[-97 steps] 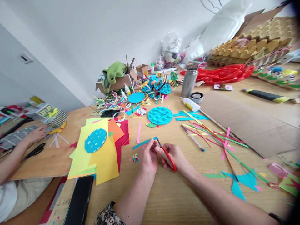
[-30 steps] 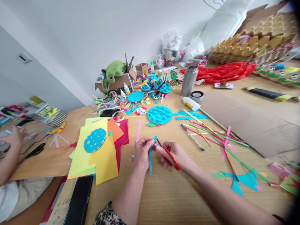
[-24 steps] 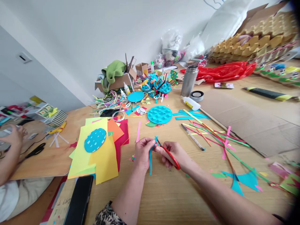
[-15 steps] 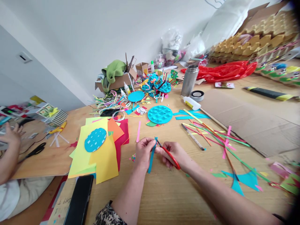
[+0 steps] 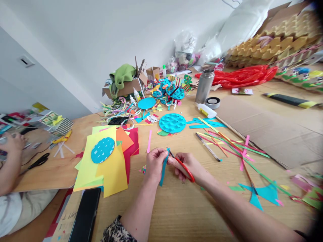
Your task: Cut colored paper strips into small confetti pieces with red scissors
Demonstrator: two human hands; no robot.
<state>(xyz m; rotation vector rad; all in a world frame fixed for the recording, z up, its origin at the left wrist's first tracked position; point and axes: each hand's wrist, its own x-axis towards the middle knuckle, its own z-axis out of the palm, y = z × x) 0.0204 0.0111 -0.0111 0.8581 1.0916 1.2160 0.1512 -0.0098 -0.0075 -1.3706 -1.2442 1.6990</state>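
Between the thumb and fingers of my left hand (image 5: 155, 164) is a narrow blue paper strip (image 5: 164, 169), its long end hanging down toward me. My right hand (image 5: 186, 164) grips red-handled scissors (image 5: 188, 173), whose blades point up and left at the strip's top end. How far the blades are parted I cannot tell. Just beyond my hands lies a blue oval (image 5: 172, 123) with a raised, woven-looking surface. A pink paper strip (image 5: 149, 141) rests nearby.
Coloured paper sheets (image 5: 114, 178) bear a blue dotted oval (image 5: 102, 150) on the left, with a phone (image 5: 84, 215) nearer me. To the right are a pen (image 5: 208, 147), paper strips, a cardboard sheet (image 5: 272, 131) and a steel flask (image 5: 205, 86). Another person's hand (image 5: 12, 146) is far left.
My hands, the blue strip and the scissors stay almost in place. At the far left, the other person's hand has shifted slightly.
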